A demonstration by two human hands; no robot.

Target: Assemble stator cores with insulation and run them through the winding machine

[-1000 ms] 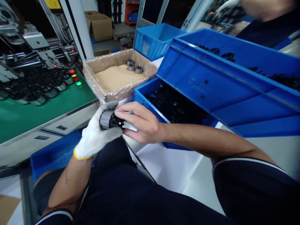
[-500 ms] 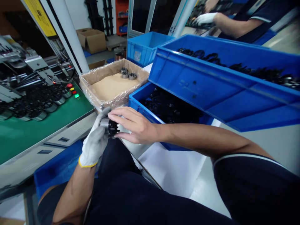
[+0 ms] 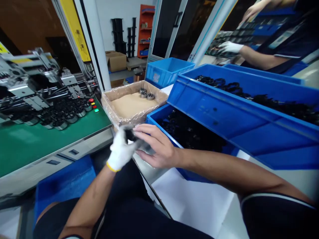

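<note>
My left hand (image 3: 122, 150), in a white glove with a yellow cuff, is closed around a stator core (image 3: 129, 135). The part is blurred by motion; its black end shows between the fingers, and half a second ago a silvery steel body with black prongs was visible. My bare right hand (image 3: 159, 147) reaches in from the right, with thumb and fingers curved round the same part. Just beyond the hands stands a plastic-lined carton (image 3: 134, 114) holding a few similar cores (image 3: 147, 95) on a cardboard sheet.
A blue crate (image 3: 159, 121) of black parts stands right of the carton, under a larger tilted blue crate (image 3: 239, 116). On the left, a green bench (image 3: 22, 146) bears many cores (image 3: 62, 116) beside a machine. A co-worker's gloved hand (image 3: 231, 47) is at the upper right.
The whole view has tilted up, so the scene sits lower and further right. Both hands still hold the stator core, which has turned and is now blurred, its steel side less visible.
</note>
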